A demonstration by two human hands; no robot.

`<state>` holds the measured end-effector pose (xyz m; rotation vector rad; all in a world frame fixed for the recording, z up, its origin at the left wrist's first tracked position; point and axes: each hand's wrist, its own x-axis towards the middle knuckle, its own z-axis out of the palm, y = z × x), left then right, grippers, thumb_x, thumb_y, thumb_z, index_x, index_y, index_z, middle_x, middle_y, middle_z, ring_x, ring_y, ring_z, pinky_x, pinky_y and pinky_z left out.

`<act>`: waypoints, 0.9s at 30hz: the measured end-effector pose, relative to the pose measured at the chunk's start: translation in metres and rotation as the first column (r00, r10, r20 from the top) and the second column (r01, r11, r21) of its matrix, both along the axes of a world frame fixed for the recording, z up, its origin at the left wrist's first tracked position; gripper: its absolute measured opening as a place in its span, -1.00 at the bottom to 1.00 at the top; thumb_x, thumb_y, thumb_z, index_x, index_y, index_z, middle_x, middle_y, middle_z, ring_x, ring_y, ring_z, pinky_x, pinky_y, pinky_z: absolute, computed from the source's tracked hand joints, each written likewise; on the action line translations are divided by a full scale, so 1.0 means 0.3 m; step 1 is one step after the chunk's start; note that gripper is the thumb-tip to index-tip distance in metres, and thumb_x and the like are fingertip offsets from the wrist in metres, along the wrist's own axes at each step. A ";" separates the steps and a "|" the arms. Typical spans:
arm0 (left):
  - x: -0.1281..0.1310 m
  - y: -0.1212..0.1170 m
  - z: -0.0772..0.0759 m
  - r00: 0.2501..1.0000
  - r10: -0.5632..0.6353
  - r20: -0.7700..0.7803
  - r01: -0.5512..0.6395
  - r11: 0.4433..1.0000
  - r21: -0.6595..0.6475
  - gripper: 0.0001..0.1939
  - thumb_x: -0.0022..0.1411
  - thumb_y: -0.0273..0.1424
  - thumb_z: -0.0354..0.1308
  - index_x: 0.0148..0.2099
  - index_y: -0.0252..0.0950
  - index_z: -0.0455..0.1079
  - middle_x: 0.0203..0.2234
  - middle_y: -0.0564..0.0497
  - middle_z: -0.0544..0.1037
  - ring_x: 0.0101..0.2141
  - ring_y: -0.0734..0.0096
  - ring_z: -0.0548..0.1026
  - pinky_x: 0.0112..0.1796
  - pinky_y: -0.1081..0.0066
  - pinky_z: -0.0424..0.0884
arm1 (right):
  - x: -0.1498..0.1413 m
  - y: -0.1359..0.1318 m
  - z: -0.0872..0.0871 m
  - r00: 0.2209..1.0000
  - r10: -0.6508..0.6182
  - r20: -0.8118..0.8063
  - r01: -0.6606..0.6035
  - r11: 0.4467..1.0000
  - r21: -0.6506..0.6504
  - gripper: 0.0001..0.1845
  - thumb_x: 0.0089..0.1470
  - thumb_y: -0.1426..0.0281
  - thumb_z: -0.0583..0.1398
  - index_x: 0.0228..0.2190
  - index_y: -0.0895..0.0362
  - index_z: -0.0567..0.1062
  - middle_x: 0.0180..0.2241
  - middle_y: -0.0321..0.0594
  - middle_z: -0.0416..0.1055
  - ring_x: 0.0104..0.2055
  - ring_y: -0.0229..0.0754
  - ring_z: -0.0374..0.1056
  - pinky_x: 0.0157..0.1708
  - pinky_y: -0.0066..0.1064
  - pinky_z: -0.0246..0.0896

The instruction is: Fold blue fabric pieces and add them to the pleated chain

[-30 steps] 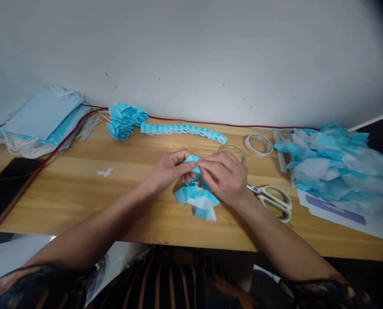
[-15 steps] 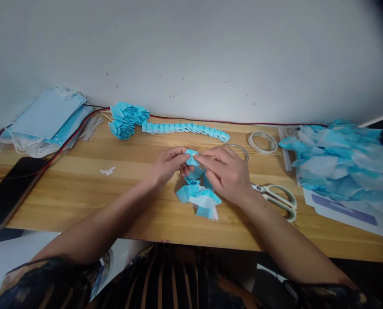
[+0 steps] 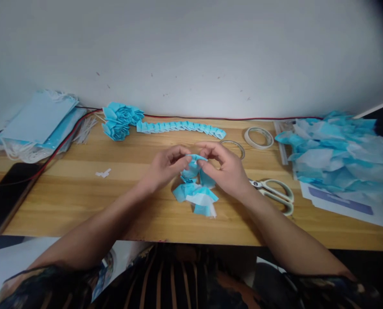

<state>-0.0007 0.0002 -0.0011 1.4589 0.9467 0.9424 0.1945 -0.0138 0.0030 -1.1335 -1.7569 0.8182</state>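
Between both hands is a small folded piece of blue fabric (image 3: 194,159), thin like mask material. My left hand (image 3: 170,166) pinches its left side between thumb and fingers. At its right side my right hand (image 3: 224,167) grips it the same way. Just below and behind the hands, several crumpled blue and white fabric pieces (image 3: 197,198) lie on the wooden table. A roll of tape (image 3: 234,148) lies flat, partly hidden behind my right hand. Scissors with pale handles (image 3: 276,195) rest beside my right wrist.
At the back lie blue fabric flowers (image 3: 122,118) and a row of folded blue pieces (image 3: 181,125). A wider tape roll (image 3: 258,138) and a heap of blue fabric (image 3: 342,159) are on the right. Face masks (image 3: 40,120), a phone (image 3: 9,195) and a red-black cable (image 3: 58,148) occupy the left.
My right fingers have shifted from pressing the middle of the folded piece to pinching its right edge. The piece has tilted and looks flatter. The view has moved slightly.
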 end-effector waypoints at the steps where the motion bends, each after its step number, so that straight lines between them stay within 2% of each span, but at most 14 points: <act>1: 0.002 0.003 0.000 1.000 0.004 0.020 -0.003 1.000 -0.011 -0.68 0.18 -0.13 0.25 -0.27 -0.31 0.41 -0.49 0.07 0.45 -0.46 0.47 0.38 -0.41 0.46 0.32 | -0.003 0.002 -0.004 0.997 -0.001 -0.072 -0.003 0.999 -0.051 -0.62 0.12 0.41 0.25 0.00 0.06 0.53 -0.32 -0.30 0.49 -0.26 -0.21 0.45 -0.19 -0.32 0.38; 5: 0.013 0.004 -0.007 0.999 -0.017 -0.033 0.016 1.000 -0.027 -0.67 0.11 -0.14 0.32 -0.33 -0.31 0.41 -0.50 0.08 0.44 -0.47 0.49 0.35 -0.43 0.47 0.29 | -0.014 0.008 -0.018 0.952 0.002 -0.306 -0.066 0.978 -0.196 -0.58 0.11 0.34 0.29 0.02 0.07 0.48 -0.32 -0.33 0.44 -0.32 -0.25 0.40 -0.30 -0.37 0.33; 9: 0.021 0.000 -0.018 1.000 0.014 0.016 -0.014 1.000 -0.022 -0.70 0.13 -0.17 0.31 -0.36 -0.31 0.41 -0.51 0.09 0.43 -0.47 0.50 0.36 -0.41 0.47 0.32 | -0.021 0.009 -0.030 0.919 0.022 -0.393 -0.128 0.960 -0.247 -0.60 0.11 0.33 0.31 0.00 0.06 0.49 -0.31 -0.32 0.46 -0.30 -0.25 0.40 -0.28 -0.38 0.32; 14: 0.019 0.005 -0.019 0.994 0.065 0.093 -0.060 0.997 -0.052 -0.71 0.09 -0.19 0.34 -0.39 -0.31 0.41 -0.55 0.10 0.44 -0.52 0.53 0.35 -0.48 0.50 0.29 | -0.016 0.009 -0.036 0.937 0.024 -0.349 -0.116 0.962 -0.246 -0.65 0.14 0.33 0.27 -0.01 0.06 0.51 -0.31 -0.30 0.50 -0.30 -0.24 0.41 -0.28 -0.36 0.31; 22: 0.018 0.007 -0.022 0.997 0.068 0.038 -0.067 0.997 -0.033 -0.75 0.10 -0.23 0.29 -0.42 -0.30 0.39 -0.56 0.11 0.41 -0.52 0.54 0.32 -0.47 0.49 0.27 | -0.004 0.015 -0.023 0.973 0.013 -0.229 -0.059 0.979 -0.193 -0.66 0.11 0.34 0.27 -0.05 0.08 0.53 -0.37 -0.33 0.44 -0.36 -0.26 0.38 -0.33 -0.37 0.29; 27: 0.020 -0.001 -0.013 0.998 0.052 0.023 -0.051 0.997 -0.052 -0.73 0.12 -0.18 0.30 -0.34 -0.31 0.47 -0.53 0.09 0.47 -0.50 0.50 0.37 -0.44 0.47 0.31 | -0.011 0.016 -0.030 0.984 -0.013 -0.177 -0.011 0.990 -0.138 -0.65 0.10 0.36 0.26 -0.04 0.08 0.53 -0.41 -0.36 0.41 -0.38 -0.26 0.37 -0.30 -0.36 0.33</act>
